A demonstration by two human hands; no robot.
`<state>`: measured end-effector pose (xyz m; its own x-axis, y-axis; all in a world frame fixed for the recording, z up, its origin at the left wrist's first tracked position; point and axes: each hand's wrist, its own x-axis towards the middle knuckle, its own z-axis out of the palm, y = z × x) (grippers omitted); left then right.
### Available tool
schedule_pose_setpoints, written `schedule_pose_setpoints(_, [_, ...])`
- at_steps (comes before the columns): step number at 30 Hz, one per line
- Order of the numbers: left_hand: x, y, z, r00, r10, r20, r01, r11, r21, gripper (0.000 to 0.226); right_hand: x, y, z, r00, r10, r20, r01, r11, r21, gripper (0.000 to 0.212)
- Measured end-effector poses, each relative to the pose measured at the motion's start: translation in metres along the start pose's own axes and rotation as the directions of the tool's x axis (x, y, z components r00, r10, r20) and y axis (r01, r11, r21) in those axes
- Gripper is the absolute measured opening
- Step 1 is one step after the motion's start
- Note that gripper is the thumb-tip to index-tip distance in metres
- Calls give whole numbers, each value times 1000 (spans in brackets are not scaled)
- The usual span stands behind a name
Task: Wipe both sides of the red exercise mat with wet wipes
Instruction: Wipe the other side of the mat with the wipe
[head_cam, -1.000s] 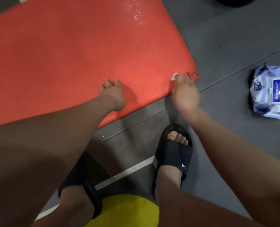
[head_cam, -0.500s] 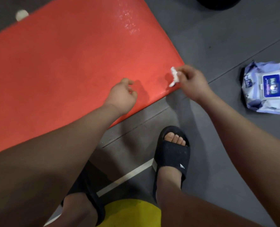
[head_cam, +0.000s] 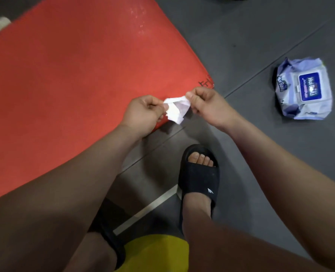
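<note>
The red exercise mat (head_cam: 68, 91) lies flat on the dark floor and fills the left half of the head view; its near right corner carries black writing. Above that corner I hold a crumpled white wet wipe (head_cam: 176, 111) between both hands. My left hand (head_cam: 143, 112) pinches its left edge, and my right hand (head_cam: 206, 107) pinches its right edge. The wipe hangs just off the mat. A wet sheen shows on the mat's far part.
A blue and white pack of wet wipes (head_cam: 303, 91) lies on the grey floor to the right. My feet in black slides (head_cam: 199, 179) stand below the hands beside a white floor line. A small white round thing (head_cam: 2, 23) lies past the mat's far left.
My left hand lifted off the mat and came to the wipe. My right hand raised the wipe from the mat's corner, and both hands now pinch it between them.
</note>
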<state>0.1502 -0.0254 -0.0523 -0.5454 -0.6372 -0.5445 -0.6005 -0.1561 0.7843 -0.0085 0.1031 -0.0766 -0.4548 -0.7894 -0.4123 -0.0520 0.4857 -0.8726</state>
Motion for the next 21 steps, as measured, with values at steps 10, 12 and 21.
schedule_pose_setpoints(10, [-13, 25, 10, 986, -69, 154, 88, 988, -126, 17, 6, -6, 10, 950, 303, -78, -251, 888, 386, 61])
schedule_pose_setpoints(12, [-13, 28, 11, 984, -99, 146, 131, 964, -232, 24, 4, -4, 9, 963, 249, 102, -264, 809, 524, 72])
schedule_pose_setpoints(21, [-16, 21, 1, 983, -128, 135, 152, 970, -187, 30, -8, 0, 0, 984, 86, 154, -138, 918, 372, 17])
